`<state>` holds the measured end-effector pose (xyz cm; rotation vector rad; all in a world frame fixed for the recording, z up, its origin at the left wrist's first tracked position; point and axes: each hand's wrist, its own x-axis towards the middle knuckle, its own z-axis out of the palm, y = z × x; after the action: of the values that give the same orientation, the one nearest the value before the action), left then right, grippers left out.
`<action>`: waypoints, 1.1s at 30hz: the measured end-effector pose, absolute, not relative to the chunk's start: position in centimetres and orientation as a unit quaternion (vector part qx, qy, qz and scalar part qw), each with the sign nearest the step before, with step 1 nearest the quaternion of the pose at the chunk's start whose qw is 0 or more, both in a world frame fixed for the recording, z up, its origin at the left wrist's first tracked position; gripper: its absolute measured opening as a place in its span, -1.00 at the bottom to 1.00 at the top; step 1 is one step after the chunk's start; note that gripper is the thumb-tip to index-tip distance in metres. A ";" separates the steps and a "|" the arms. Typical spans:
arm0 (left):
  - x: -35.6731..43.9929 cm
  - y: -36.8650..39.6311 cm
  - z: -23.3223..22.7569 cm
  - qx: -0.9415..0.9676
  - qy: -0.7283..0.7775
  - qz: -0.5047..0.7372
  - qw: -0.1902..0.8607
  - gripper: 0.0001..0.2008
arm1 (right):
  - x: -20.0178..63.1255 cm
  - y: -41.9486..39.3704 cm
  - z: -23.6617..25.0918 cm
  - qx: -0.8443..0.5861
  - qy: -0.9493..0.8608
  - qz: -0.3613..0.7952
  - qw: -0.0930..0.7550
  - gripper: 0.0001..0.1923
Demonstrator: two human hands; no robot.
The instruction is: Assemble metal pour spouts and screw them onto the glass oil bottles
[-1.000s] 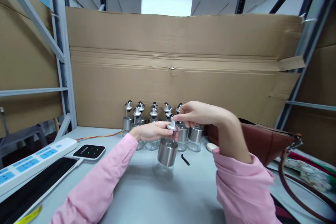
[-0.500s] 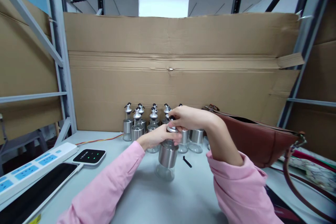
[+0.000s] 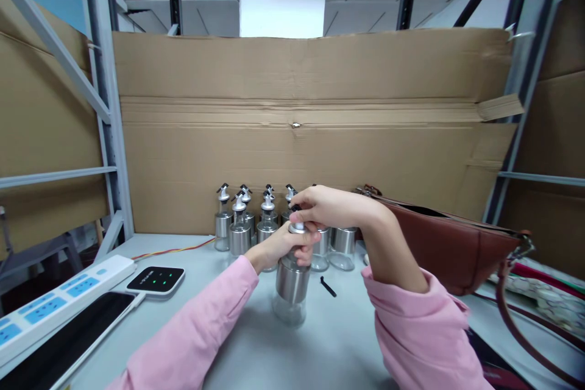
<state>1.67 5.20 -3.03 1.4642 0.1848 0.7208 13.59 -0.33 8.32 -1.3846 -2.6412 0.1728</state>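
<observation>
A: Nearest, on the grey bench [image 3: 320,341]: a glass bottle [image 3: 291,286] with a steel sleeve, standing upright. Its clear bottom looks empty.

B: Hands?

A: Left hand [image 3: 283,247] is wrapped round the bottle's neck. Right hand [image 3: 326,206] is closed over the spout cap [image 3: 298,226] on top; most of the cap is hidden under the fingers.

B: Beside it?

A: A small black stick [image 3: 328,286] lies on the bench just right of the bottle. Behind, a row of like bottles [image 3: 240,225] with spouts, glass bases clear. Two more steel ones are partly hidden by the hands.

B: Further out?

A: A brown bag [image 3: 452,244] to the right, its inside not visible. A power strip [image 3: 55,301] to the left, cut off by the edge. A cardboard wall [image 3: 297,134] at the back.
</observation>
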 end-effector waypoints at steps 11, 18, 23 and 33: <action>1.6 4.4 -2.7 0.629 0.105 0.308 0.706 -0.63 | 14.3 0.8 8.0 -0.430 -0.884 0.150 0.105 -0.69; 1.4 4.2 -2.4 0.656 0.118 0.282 0.690 -0.62 | 16.7 -0.3 8.7 -0.404 -0.830 0.171 0.345 -0.65; 1.4 4.5 -2.1 0.680 0.119 0.285 0.665 -0.65 | 19.1 -2.0 9.1 -0.401 -0.842 0.171 0.317 -0.61; -10.4 4.7 5.2 0.725 0.215 0.474 0.451 -0.63 | 18.8 -3.8 9.4 -0.410 -0.846 0.161 0.301 -0.62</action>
<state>-10.44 4.68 5.21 1.7922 0.5318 1.1704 18.84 -3.79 9.38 -1.0880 -2.2436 0.4268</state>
